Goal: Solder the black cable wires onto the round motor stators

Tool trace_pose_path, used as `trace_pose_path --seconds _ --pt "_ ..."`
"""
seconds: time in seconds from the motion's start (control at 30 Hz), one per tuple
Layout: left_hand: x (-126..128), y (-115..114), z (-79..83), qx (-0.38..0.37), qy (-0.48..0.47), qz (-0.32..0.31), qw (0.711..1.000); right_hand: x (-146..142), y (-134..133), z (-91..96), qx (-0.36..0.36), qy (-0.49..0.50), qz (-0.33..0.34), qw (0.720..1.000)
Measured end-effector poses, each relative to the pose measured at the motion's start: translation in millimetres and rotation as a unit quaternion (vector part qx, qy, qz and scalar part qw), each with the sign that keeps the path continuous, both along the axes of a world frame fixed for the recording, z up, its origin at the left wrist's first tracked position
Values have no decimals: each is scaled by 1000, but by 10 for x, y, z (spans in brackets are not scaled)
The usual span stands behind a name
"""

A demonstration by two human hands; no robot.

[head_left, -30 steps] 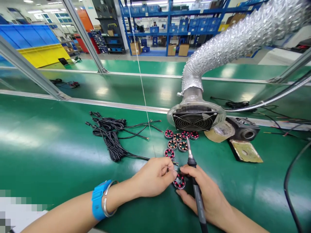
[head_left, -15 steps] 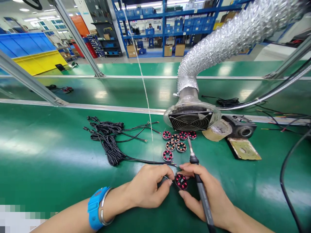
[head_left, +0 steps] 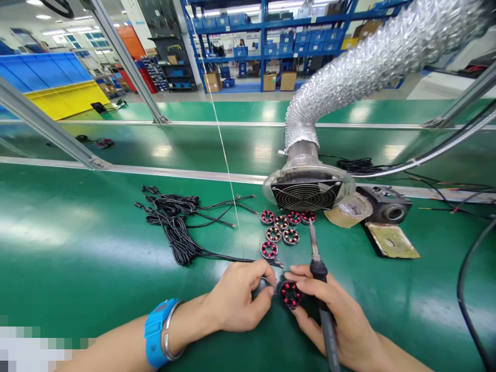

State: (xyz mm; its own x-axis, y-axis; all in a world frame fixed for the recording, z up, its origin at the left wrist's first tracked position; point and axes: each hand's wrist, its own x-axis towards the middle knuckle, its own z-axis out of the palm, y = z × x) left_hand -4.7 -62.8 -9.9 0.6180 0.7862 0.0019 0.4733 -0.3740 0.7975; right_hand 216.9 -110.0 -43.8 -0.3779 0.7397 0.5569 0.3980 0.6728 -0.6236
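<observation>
My left hand [head_left: 244,297] is closed in a pinch on a thin solder wire [head_left: 220,132], which hangs down from above; a short end sticks out beside the fingertips. My right hand [head_left: 341,315] grips a motor stator [head_left: 290,294], a small ring with red coils, between thumb and fingers. Across the same hand lies a soldering iron [head_left: 323,294], its metal tip pointing away from me. The wire end is close to the stator's left edge; whether they touch I cannot tell. Several more stators [head_left: 273,234] with red or copper coils lie on the bench just beyond.
Bundles of black cable [head_left: 182,243] lie left of the stators. Behind them stands a fume extractor [head_left: 306,195] with a silver duct [head_left: 349,72]. To the right are a tape roll [head_left: 351,209], a black iron stand [head_left: 387,206] and a sponge tray [head_left: 393,240]. A black cord [head_left: 463,289] hangs at far right.
The soldering iron has swung right, its tip away from the stators behind. The held stator has turned more face-up towards me. My left hand stays almost in place.
</observation>
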Motion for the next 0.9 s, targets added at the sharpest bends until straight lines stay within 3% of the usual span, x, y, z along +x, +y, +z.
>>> trace_pose_path --seconds 0.23,0.47,0.73,0.9 --pt "-3 -19 15 -9 -10 -7 1000 -6 -6 14 20 -3 7 1000" --pt "124 -91 42 25 -13 38 999 -46 -12 -36 36 -32 24 999" --pt "18 61 57 -231 17 59 971 29 -9 -13 -42 -51 52 996" --pt "29 106 161 -176 56 60 981 14 -9 2 -68 -85 25 994"
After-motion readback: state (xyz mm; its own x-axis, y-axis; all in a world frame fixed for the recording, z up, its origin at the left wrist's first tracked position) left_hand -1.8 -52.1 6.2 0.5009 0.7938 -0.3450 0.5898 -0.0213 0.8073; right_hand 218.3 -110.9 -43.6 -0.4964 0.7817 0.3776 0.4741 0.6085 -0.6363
